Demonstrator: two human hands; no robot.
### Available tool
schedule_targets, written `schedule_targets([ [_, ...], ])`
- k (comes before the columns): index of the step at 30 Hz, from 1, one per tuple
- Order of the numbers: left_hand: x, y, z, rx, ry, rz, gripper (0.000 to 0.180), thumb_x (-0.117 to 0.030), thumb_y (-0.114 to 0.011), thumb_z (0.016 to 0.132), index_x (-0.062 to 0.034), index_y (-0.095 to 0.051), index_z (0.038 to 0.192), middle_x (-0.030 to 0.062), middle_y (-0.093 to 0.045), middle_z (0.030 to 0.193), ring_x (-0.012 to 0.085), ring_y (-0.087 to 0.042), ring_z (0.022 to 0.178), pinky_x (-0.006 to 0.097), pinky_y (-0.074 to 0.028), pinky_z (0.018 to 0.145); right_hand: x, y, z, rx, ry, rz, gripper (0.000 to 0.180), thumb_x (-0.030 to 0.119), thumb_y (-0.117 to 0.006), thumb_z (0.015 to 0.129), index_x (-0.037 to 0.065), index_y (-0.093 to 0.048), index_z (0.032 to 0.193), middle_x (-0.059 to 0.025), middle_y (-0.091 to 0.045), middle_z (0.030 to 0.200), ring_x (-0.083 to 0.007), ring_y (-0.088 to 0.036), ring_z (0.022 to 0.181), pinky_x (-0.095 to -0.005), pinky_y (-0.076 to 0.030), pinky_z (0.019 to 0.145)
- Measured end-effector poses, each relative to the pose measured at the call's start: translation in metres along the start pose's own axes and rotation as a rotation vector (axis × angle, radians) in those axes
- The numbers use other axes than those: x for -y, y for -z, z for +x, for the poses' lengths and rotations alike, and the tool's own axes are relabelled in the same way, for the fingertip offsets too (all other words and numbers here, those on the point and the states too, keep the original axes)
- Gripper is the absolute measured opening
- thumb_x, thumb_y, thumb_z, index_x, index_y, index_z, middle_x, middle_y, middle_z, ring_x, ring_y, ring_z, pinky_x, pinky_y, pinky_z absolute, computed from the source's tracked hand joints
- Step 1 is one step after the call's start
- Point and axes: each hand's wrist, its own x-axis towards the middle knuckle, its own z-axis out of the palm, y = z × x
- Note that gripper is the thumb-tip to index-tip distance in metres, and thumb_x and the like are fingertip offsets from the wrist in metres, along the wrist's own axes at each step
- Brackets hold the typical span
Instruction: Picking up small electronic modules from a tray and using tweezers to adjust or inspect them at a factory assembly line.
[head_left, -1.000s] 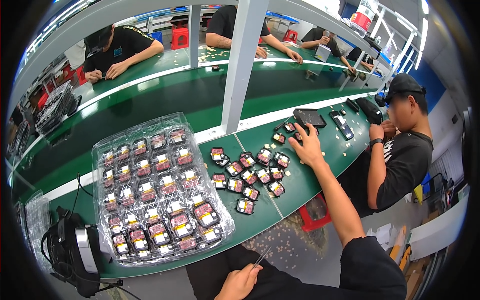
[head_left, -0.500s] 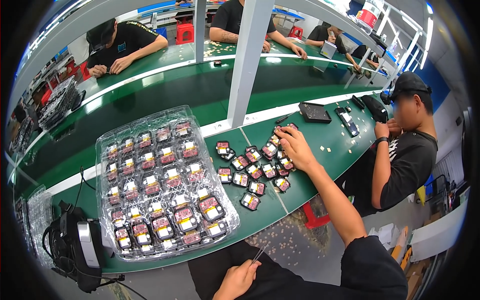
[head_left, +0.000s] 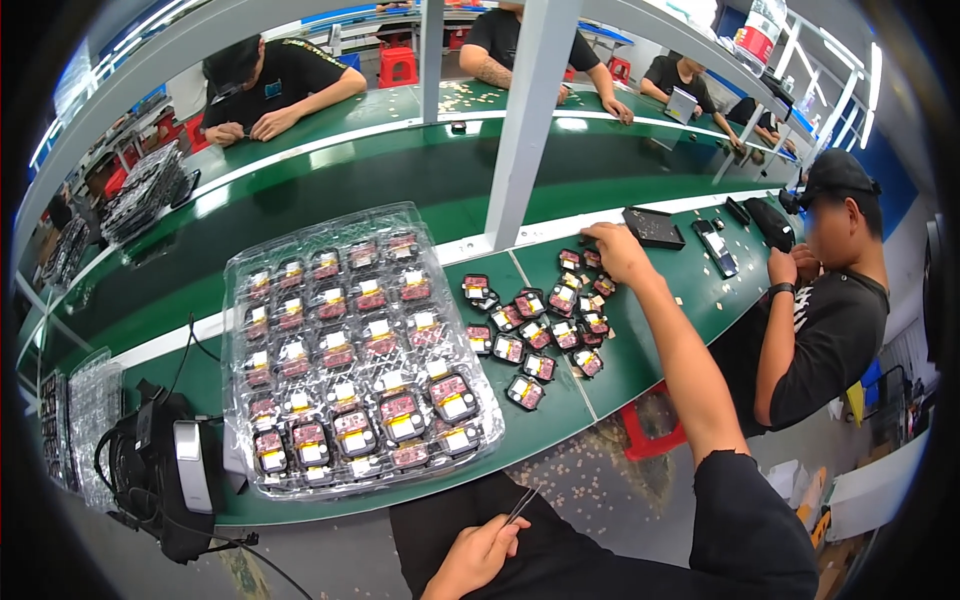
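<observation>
My left hand, low in the head view near my lap, is closed around a pair of metal tweezers with the tips pointing up. My right hand reaches across the green bench, its fingers bent down at the far end of a loose group of small black-framed modules with red boards and white labels. What its fingertips hold, if anything, is hidden. Left of the group, a clear plastic blister tray carries rows of similar modules.
A black open box and a dark handheld device lie beyond my right hand. A grey post rises behind the modules. A black bag hangs at the left bench edge. A co-worker sits at right; others work across.
My right hand has moved from over the modules to beyond their far end, where a slim dark tool lay. My left hand still holds the tweezers. The whole view has shifted slightly.
</observation>
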Motion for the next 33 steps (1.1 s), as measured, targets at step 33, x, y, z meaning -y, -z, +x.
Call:
schedule_targets([
  [33, 0.003, -0.018, 0.006, -0.077, -0.166, -0.151, 0.041, -0.012, -0.066, 0.099, 0.001, -0.057, 0.136, 0.0161, -0.064, 0.13, 0.0265, -0.068, 0.109, 0.034, -0.054, 0.091, 0.244, 0.055, -0.226, -0.024, -0.075, 0.721, 0.016, 0.001, -0.061, 0.096, -0.005, -0.067, 0.11, -0.0168, -0.066, 0.105, -0.0254, -0.069, 0.082, -0.0335, -0.054, 0.073],
])
